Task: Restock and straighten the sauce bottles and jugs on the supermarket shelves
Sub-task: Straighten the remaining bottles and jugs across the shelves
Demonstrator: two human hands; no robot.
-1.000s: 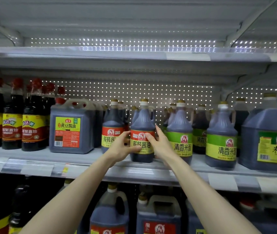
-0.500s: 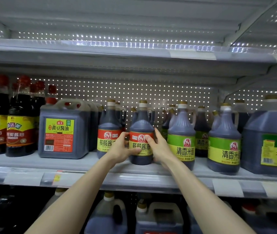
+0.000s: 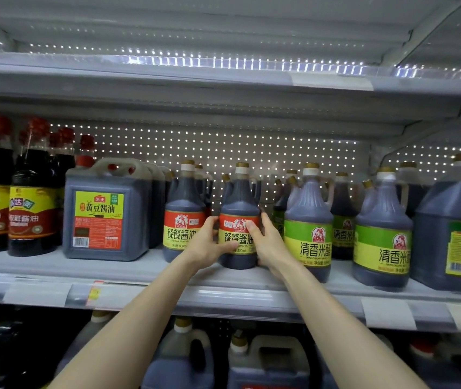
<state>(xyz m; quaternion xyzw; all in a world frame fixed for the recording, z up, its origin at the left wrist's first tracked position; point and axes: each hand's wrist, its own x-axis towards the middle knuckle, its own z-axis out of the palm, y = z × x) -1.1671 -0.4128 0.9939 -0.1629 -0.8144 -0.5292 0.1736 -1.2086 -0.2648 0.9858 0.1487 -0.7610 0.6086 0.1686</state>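
A dark soy sauce bottle with a red and yellow label point(image 3: 239, 204) stands upright on the middle shelf point(image 3: 139, 272). My left hand point(image 3: 205, 244) grips its left side with the thumb across the label. My right hand point(image 3: 268, 242) grips its right side, fingers curled behind it. A matching red-label bottle point(image 3: 180, 211) stands just to its left, apart from it. Green-label vinegar bottles point(image 3: 309, 220) stand to its right, partly hidden by my right hand.
A square soy sauce jug with a yellow-green label point(image 3: 105, 211) sits further left, then red-capped tall bottles point(image 3: 31, 197). A large jug point(image 3: 456, 228) fills the right end. More jugs point(image 3: 268, 360) stand on the shelf below. Price tags line the shelf rail point(image 3: 386, 313).
The view has shifted slightly right across the shelf. Both hands keep hold of the same red-label bottle, which stays upright in the same place on the shelf.
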